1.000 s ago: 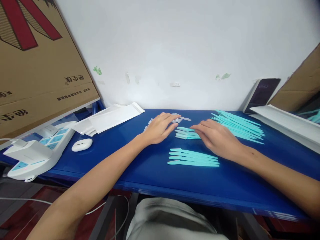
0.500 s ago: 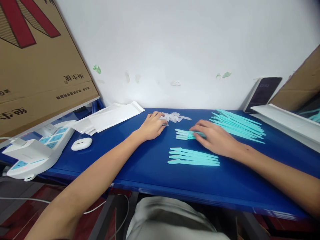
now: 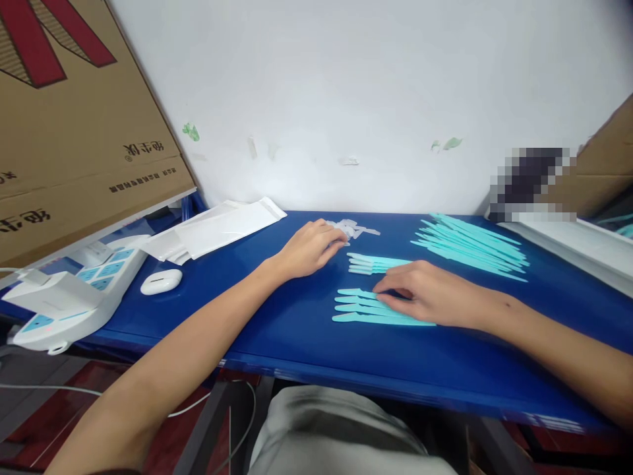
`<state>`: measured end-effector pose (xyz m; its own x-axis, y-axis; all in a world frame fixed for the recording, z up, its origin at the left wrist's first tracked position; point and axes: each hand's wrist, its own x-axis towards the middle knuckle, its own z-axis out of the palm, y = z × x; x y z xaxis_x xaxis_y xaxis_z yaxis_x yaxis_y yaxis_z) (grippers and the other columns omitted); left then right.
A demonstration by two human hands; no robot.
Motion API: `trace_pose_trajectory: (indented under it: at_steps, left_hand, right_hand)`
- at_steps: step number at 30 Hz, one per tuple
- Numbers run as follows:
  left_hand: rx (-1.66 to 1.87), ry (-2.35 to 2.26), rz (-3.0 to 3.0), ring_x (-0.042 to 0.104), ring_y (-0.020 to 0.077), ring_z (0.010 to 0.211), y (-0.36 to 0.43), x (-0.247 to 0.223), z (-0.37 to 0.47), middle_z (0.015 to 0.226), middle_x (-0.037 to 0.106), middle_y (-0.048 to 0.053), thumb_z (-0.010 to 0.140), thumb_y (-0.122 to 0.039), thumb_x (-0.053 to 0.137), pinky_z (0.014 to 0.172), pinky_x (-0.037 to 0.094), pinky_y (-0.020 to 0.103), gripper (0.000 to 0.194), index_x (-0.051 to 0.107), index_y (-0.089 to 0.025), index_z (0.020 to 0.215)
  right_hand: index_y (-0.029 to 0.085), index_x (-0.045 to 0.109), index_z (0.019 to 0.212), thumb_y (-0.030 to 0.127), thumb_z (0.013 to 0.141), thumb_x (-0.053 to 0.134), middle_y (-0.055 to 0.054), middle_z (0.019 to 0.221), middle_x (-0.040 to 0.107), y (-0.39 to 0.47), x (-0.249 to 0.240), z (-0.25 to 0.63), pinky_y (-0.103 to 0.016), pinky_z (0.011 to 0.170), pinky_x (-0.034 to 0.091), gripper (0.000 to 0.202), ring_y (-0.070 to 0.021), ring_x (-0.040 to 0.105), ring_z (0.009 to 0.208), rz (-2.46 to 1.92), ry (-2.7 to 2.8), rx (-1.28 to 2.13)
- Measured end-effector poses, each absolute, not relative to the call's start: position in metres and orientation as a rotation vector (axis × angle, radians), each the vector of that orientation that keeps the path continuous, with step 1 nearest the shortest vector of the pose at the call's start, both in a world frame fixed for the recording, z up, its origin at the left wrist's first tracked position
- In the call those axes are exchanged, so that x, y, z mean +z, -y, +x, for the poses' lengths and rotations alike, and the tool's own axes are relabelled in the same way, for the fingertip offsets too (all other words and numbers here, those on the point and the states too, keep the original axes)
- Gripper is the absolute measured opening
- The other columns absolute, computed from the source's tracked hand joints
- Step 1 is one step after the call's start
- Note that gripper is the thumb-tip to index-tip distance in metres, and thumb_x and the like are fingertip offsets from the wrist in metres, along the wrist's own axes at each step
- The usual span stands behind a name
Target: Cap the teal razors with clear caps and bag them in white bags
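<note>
Head view. The reference is the front row of turquoise sticks, four in number, lying side by side on a blue table. The right hand is over the handle end of this row, its thumb and fingers curled down at the sticks; whether they pinch one cannot be told. Just behind the front row lies a second row of sticks, its handle ends partly hidden by the same hand. Behind the front row and to its right, a loose pile of sticks fans out.

The left hand, behind the front row and to its left, has its fingers bent at the edge of a small heap of clear plastic pieces; the fingertips are partly hidden, so its grip cannot be told. Well to the left of the front row are white packets, a white earphone case, a power strip and, farthest back, a printed cardboard box.
</note>
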<state>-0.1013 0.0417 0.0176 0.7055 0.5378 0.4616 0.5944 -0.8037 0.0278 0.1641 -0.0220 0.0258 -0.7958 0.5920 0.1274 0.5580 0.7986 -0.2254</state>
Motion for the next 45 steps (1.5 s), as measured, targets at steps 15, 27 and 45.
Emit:
trace_pose_trajectory:
  at_steps: [15, 27, 45]
  left_hand:
    - [-1.249, 1.076, -3.069, 0.067, 0.0169, 0.08, -0.036, 0.013, -0.088, 0.094, 0.076, 0.004, 0.09, -0.022, 0.071, 0.075, 0.052, 0.029, 0.012, 0.077, -0.018, 0.099]
    - [-1.362, 1.151, -3.047, 0.065, 0.0167, 0.087, -0.037, 0.009, -0.085, 0.098, 0.072, 0.005, 0.095, -0.024, 0.06, 0.082, 0.051, 0.032, 0.011, 0.069, -0.017, 0.098]
    - [-1.194, 1.112, -2.915, 0.064, 0.0168, 0.08, -0.034, 0.01, -0.086, 0.09, 0.071, 0.005, 0.093, -0.019, 0.06, 0.076, 0.051, 0.03, 0.02, 0.076, -0.018, 0.105]
  right_hand:
    - [0.017, 0.067, 0.114, 0.014, 0.095, 0.051, -0.005, 0.082, 0.073, 0.013, 0.024, 0.177, -0.026, 0.055, 0.04, 0.025, -0.0157, 0.065, 0.063, -0.839, 2.814, -0.186]
    - [0.015, 0.066, 0.116, 0.019, 0.099, 0.044, -0.01, 0.101, 0.066, 0.011, 0.021, 0.175, -0.03, 0.061, 0.045, 0.028, -0.0166, 0.062, 0.07, -0.863, 2.554, -0.229]
    - [0.017, 0.067, 0.126, 0.029, 0.104, 0.037, -0.01, 0.104, 0.074, 0.009, 0.021, 0.176, -0.033, 0.066, 0.048, 0.039, -0.023, 0.07, 0.083, -1.099, 2.528, -0.227]
